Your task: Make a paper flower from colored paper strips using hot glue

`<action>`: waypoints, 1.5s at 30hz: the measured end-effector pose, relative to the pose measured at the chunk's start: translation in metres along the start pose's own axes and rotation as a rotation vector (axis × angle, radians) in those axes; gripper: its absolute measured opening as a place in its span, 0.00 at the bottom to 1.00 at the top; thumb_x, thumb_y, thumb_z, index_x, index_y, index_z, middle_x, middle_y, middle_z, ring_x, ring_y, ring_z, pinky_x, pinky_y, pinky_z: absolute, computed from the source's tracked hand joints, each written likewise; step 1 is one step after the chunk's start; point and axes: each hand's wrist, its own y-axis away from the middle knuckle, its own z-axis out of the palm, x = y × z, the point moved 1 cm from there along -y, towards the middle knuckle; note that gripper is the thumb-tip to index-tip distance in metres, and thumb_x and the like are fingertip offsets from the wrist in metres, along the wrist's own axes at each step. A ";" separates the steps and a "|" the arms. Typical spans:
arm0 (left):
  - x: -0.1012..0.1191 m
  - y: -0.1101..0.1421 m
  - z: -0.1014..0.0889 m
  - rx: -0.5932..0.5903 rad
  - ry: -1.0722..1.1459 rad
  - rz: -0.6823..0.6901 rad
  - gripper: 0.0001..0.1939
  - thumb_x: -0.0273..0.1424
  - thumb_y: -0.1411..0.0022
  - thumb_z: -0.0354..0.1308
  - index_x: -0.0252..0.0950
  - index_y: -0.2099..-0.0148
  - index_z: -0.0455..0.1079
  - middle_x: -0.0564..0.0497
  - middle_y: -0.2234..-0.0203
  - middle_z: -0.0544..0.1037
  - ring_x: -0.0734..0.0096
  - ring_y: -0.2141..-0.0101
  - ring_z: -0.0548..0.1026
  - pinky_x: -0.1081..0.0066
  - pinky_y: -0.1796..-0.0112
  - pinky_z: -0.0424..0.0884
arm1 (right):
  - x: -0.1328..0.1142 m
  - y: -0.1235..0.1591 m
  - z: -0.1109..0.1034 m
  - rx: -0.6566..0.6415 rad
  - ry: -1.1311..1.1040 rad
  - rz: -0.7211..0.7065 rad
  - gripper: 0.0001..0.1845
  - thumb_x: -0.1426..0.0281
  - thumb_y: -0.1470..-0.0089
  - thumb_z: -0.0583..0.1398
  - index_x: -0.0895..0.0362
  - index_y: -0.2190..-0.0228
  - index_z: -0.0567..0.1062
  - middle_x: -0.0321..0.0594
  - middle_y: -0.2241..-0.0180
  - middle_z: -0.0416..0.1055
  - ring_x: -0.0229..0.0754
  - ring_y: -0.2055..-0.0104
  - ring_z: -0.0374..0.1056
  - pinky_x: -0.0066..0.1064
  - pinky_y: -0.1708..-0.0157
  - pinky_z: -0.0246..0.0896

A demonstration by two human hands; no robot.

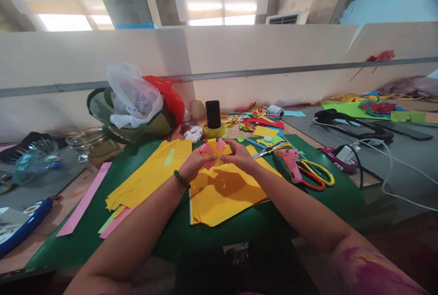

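Note:
Between both hands is a pink and yellow paper flower [216, 149], raised a little over a stack of yellow paper sheets [227, 199]. My left hand [197, 163], with a dark green bead bracelet at the wrist, pinches the flower's left side. On its right side, my right hand [241, 157] grips it with bent fingers. Parts of the flower are hidden behind the fingers. Left of the hands lie more yellow sheets [150, 171]. A pink glue gun [291, 163] and scissors with red and yellow handles [316, 174] rest to the right.
A phone [212, 114] stands upright in a yellow tape roll [219, 130] behind the hands. Paper scraps and rosettes [260, 114] lie at the back. A bag [137, 121] holding plastic bags sits back left. A white cable [388, 171] trails on the right.

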 end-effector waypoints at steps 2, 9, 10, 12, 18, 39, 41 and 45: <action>0.001 0.001 0.000 0.011 -0.002 -0.013 0.20 0.30 0.64 0.73 0.35 0.65 0.74 0.53 0.73 0.78 0.69 0.72 0.73 0.71 0.69 0.67 | 0.000 0.000 0.000 -0.013 0.026 -0.015 0.30 0.72 0.66 0.64 0.57 0.55 0.69 0.30 0.74 0.73 0.37 0.75 0.69 0.29 0.73 0.65; 0.001 -0.005 -0.008 0.110 0.253 0.055 0.25 0.38 0.56 0.72 0.39 0.54 0.75 0.51 0.63 0.80 0.67 0.62 0.76 0.71 0.63 0.69 | -0.004 -0.001 -0.002 0.007 0.047 0.018 0.30 0.74 0.65 0.63 0.59 0.55 0.69 0.28 0.77 0.70 0.34 0.78 0.67 0.26 0.76 0.62; 0.000 -0.008 -0.011 0.150 0.266 0.072 0.25 0.37 0.57 0.73 0.39 0.55 0.75 0.51 0.64 0.80 0.69 0.63 0.76 0.72 0.64 0.68 | -0.006 0.000 -0.003 0.009 0.044 0.019 0.30 0.74 0.65 0.63 0.58 0.55 0.69 0.28 0.76 0.70 0.34 0.77 0.67 0.26 0.76 0.62; 0.001 -0.014 -0.021 0.254 0.287 0.084 0.23 0.36 0.59 0.74 0.38 0.59 0.76 0.52 0.68 0.80 0.71 0.67 0.76 0.73 0.66 0.67 | -0.009 0.001 -0.005 0.009 0.062 0.038 0.29 0.75 0.64 0.62 0.58 0.55 0.70 0.28 0.75 0.70 0.34 0.77 0.68 0.26 0.75 0.64; 0.013 -0.024 -0.051 0.522 0.289 0.176 0.18 0.38 0.63 0.76 0.35 0.70 0.77 0.53 0.76 0.79 0.78 0.74 0.73 0.77 0.73 0.62 | -0.018 0.013 -0.005 -0.122 0.191 0.177 0.30 0.76 0.62 0.63 0.58 0.52 0.71 0.30 0.77 0.69 0.36 0.76 0.68 0.28 0.74 0.66; 0.031 -0.021 -0.058 0.627 -0.102 0.504 0.32 0.55 0.43 0.59 0.38 0.86 0.57 0.57 0.92 0.59 0.80 0.87 0.57 0.75 0.81 0.59 | -0.028 0.012 -0.033 0.455 0.188 -0.571 0.25 0.45 0.41 0.53 0.54 0.68 0.71 0.29 0.85 0.60 0.35 0.82 0.59 0.29 0.76 0.55; 0.029 -0.021 -0.058 0.615 -0.062 0.481 0.28 0.52 0.45 0.62 0.37 0.83 0.62 0.57 0.91 0.63 0.81 0.86 0.60 0.76 0.81 0.60 | -0.029 0.012 -0.032 0.475 0.142 -0.597 0.24 0.46 0.41 0.54 0.54 0.67 0.70 0.28 0.84 0.60 0.35 0.82 0.59 0.29 0.76 0.56; 0.025 -0.022 -0.055 0.572 -0.009 0.435 0.16 0.41 0.52 0.69 0.35 0.76 0.71 0.54 0.83 0.75 0.80 0.82 0.70 0.77 0.76 0.66 | -0.027 0.009 -0.033 0.488 0.105 -0.590 0.22 0.47 0.41 0.55 0.54 0.65 0.69 0.28 0.84 0.60 0.35 0.81 0.60 0.28 0.76 0.57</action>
